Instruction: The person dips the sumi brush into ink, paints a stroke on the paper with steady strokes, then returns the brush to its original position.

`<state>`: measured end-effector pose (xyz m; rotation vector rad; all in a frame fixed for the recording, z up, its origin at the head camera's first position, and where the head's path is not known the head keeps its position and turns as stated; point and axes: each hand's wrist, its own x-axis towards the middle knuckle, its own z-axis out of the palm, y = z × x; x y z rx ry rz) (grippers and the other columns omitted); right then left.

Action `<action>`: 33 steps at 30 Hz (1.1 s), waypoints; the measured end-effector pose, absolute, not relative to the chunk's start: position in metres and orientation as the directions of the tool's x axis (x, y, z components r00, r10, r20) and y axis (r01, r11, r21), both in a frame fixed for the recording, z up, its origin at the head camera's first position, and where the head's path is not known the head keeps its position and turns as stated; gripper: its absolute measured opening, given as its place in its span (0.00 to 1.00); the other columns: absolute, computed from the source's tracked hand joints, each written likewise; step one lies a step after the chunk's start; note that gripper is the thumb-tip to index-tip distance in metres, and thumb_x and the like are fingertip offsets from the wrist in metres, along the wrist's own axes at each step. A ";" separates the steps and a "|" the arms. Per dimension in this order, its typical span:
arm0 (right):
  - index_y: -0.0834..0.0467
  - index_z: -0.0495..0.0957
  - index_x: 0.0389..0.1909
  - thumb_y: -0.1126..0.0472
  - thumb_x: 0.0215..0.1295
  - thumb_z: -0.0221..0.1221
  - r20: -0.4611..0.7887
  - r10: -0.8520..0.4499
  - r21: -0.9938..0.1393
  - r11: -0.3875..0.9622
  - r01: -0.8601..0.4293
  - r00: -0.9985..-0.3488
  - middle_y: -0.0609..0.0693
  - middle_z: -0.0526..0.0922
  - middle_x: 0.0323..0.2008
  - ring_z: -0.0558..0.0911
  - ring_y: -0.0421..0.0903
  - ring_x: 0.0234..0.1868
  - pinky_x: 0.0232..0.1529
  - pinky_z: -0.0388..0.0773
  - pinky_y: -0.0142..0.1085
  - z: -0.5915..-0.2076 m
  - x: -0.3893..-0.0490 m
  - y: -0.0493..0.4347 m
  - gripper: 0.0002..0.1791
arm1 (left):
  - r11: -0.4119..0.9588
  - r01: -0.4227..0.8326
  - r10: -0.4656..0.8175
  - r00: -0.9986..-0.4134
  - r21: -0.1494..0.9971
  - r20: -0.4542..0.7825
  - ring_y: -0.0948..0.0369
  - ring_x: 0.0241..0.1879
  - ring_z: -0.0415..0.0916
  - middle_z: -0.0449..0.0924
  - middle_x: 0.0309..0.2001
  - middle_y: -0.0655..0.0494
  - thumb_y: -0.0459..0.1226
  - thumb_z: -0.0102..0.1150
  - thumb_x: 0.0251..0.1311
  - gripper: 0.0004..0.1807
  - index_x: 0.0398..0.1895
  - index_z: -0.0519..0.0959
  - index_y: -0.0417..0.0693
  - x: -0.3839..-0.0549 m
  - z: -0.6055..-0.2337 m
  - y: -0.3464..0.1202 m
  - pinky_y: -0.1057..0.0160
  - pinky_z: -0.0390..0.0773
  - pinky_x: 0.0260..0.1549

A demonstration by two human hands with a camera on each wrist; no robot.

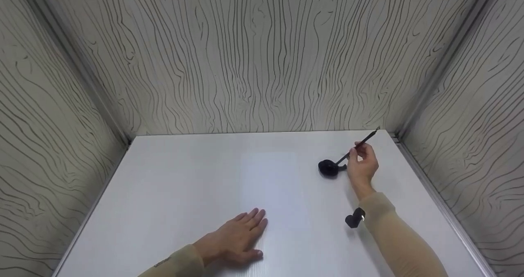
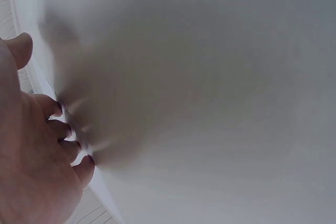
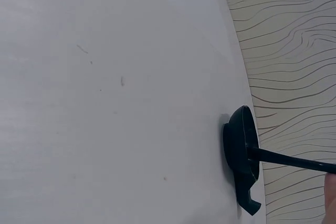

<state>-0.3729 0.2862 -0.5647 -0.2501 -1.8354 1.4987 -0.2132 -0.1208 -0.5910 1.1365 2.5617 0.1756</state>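
Observation:
In the head view my right hand [image 1: 363, 166] pinches a thin black stick [image 1: 364, 140] between thumb and fingers, toward the table's far right. The stick slants down from a pointed upper tip to a small black bowl [image 1: 328, 168], its lower end inside the bowl. A short curved handle [image 3: 247, 202] sticks out from the bowl's side in the right wrist view. The bowl sits on the white table [image 1: 184, 174], just left of the right hand. Nearer the front, my left hand [image 1: 241, 236] lies with straight fingers, palm down on the tabletop, holding nothing.
Wood-grain panels [image 1: 254, 64] enclose the table at the back and both sides, with the back panel close behind the bowl. A grey rail [image 1: 442, 203] runs along the right edge. A black wrist camera [image 1: 355, 218] sits beside the right sleeve.

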 end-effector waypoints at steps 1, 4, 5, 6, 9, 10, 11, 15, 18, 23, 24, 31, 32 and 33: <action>0.71 0.82 0.56 0.76 0.77 0.61 0.423 0.569 -0.904 0.313 -0.291 -0.705 0.50 0.86 0.43 0.82 0.25 0.42 0.43 0.83 0.17 -0.565 -0.373 0.286 0.11 | 0.674 0.696 0.738 -0.627 0.247 -0.248 0.50 0.95 0.41 0.39 0.95 0.53 0.74 0.33 0.78 0.54 0.95 0.46 0.53 -0.213 -0.591 -0.121 0.44 0.54 0.92; 0.71 0.82 0.56 0.77 0.77 0.61 0.459 0.548 -0.883 0.370 -0.290 -0.699 0.63 0.88 0.47 0.81 0.23 0.42 0.43 0.80 0.17 -0.566 -0.371 0.287 0.11 | 0.670 0.701 0.742 -0.626 0.244 -0.242 0.49 0.95 0.41 0.40 0.95 0.51 0.74 0.33 0.78 0.54 0.95 0.47 0.52 -0.213 -0.592 -0.121 0.44 0.54 0.92; 0.71 0.82 0.56 0.76 0.77 0.61 0.473 0.538 -0.874 0.389 -0.292 -0.698 0.67 0.87 0.48 0.81 0.22 0.42 0.43 0.79 0.17 -0.566 -0.371 0.287 0.11 | 0.667 0.706 0.745 -0.624 0.237 -0.238 0.48 0.95 0.42 0.41 0.95 0.50 0.74 0.33 0.79 0.54 0.95 0.48 0.51 -0.213 -0.592 -0.121 0.45 0.55 0.92; 0.71 0.82 0.55 0.76 0.77 0.61 0.486 0.528 -0.864 0.409 -0.294 -0.696 0.68 0.88 0.48 0.80 0.21 0.42 0.43 0.78 0.16 -0.566 -0.371 0.286 0.11 | 0.662 0.714 0.750 -0.621 0.228 -0.230 0.48 0.95 0.43 0.42 0.95 0.48 0.73 0.34 0.79 0.54 0.94 0.48 0.49 -0.213 -0.592 -0.121 0.45 0.56 0.92; 0.72 0.82 0.55 0.76 0.76 0.62 0.528 0.498 -0.835 0.452 -0.314 -0.688 0.70 0.88 0.49 0.80 0.21 0.43 0.44 0.77 0.15 -0.565 -0.371 0.286 0.10 | 0.652 0.730 0.758 -0.614 0.207 -0.219 0.46 0.94 0.45 0.44 0.94 0.45 0.72 0.35 0.80 0.54 0.94 0.50 0.47 -0.213 -0.591 -0.121 0.45 0.57 0.91; 0.72 0.83 0.55 0.76 0.76 0.62 0.538 0.492 -0.828 0.460 -0.321 -0.684 0.70 0.88 0.49 0.79 0.21 0.43 0.44 0.77 0.15 -0.565 -0.371 0.286 0.10 | 0.651 0.730 0.758 -0.614 0.206 -0.219 0.46 0.94 0.45 0.44 0.94 0.45 0.72 0.35 0.80 0.54 0.94 0.50 0.47 -0.213 -0.590 -0.121 0.45 0.57 0.91; 0.72 0.83 0.55 0.77 0.76 0.62 0.547 0.485 -0.822 0.467 -0.326 -0.682 0.70 0.88 0.49 0.79 0.21 0.44 0.45 0.77 0.14 -0.564 -0.371 0.286 0.10 | 0.651 0.730 0.758 -0.614 0.208 -0.219 0.46 0.94 0.45 0.44 0.94 0.45 0.72 0.35 0.80 0.54 0.94 0.49 0.47 -0.213 -0.590 -0.121 0.45 0.57 0.91; 0.72 0.83 0.54 0.77 0.75 0.62 0.565 0.472 -0.809 0.477 -0.343 -0.676 0.70 0.88 0.48 0.79 0.21 0.44 0.44 0.77 0.13 -0.562 -0.372 0.286 0.11 | 0.656 0.721 0.754 -0.617 0.225 -0.224 0.47 0.95 0.44 0.43 0.95 0.47 0.73 0.35 0.79 0.54 0.94 0.49 0.48 -0.212 -0.589 -0.121 0.45 0.56 0.91; 0.72 0.83 0.55 0.78 0.74 0.62 0.580 0.461 -0.800 0.477 -0.363 -0.672 0.70 0.88 0.48 0.80 0.22 0.44 0.43 0.78 0.13 -0.558 -0.371 0.286 0.11 | 0.655 0.721 0.755 -0.617 0.227 -0.220 0.47 0.95 0.44 0.43 0.95 0.47 0.73 0.36 0.78 0.54 0.94 0.49 0.48 -0.212 -0.589 -0.122 0.45 0.56 0.91; 0.72 0.82 0.56 0.78 0.76 0.61 0.605 0.438 -0.783 0.476 -0.400 -0.665 0.67 0.88 0.49 0.81 0.23 0.47 0.46 0.80 0.14 -0.552 -0.368 0.285 0.12 | 0.655 0.720 0.755 -0.616 0.230 -0.223 0.47 0.95 0.44 0.42 0.95 0.47 0.73 0.35 0.78 0.55 0.94 0.49 0.48 -0.213 -0.590 -0.123 0.45 0.56 0.91; 0.71 0.82 0.56 0.78 0.76 0.61 0.609 0.434 -0.781 0.476 -0.405 -0.664 0.65 0.88 0.49 0.81 0.23 0.48 0.47 0.81 0.14 -0.552 -0.368 0.285 0.12 | 0.654 0.720 0.756 -0.615 0.233 -0.222 0.47 0.95 0.44 0.42 0.95 0.47 0.73 0.35 0.78 0.55 0.94 0.49 0.48 -0.214 -0.590 -0.123 0.45 0.56 0.91; 0.71 0.83 0.56 0.80 0.74 0.62 0.638 0.386 -0.757 0.474 -0.450 -0.666 0.66 0.89 0.49 0.81 0.24 0.49 0.48 0.81 0.15 -0.555 -0.368 0.282 0.13 | 0.657 0.712 0.754 -0.615 0.249 -0.231 0.48 0.95 0.43 0.41 0.95 0.49 0.75 0.35 0.77 0.56 0.95 0.48 0.50 -0.214 -0.590 -0.121 0.44 0.56 0.91; 0.71 0.83 0.55 0.80 0.74 0.62 0.641 0.377 -0.753 0.478 -0.453 -0.668 0.66 0.89 0.49 0.81 0.24 0.49 0.48 0.81 0.14 -0.556 -0.368 0.282 0.13 | 0.659 0.709 0.752 -0.617 0.252 -0.233 0.48 0.95 0.43 0.41 0.95 0.50 0.75 0.35 0.77 0.56 0.95 0.48 0.50 -0.213 -0.590 -0.121 0.44 0.55 0.92; 0.71 0.83 0.56 0.79 0.75 0.62 0.645 0.365 -0.747 0.488 -0.452 -0.672 0.67 0.89 0.50 0.81 0.24 0.50 0.49 0.80 0.14 -0.557 -0.367 0.282 0.13 | 0.662 0.705 0.750 -0.620 0.254 -0.232 0.48 0.95 0.43 0.41 0.95 0.50 0.75 0.35 0.77 0.56 0.95 0.48 0.50 -0.213 -0.590 -0.121 0.43 0.55 0.92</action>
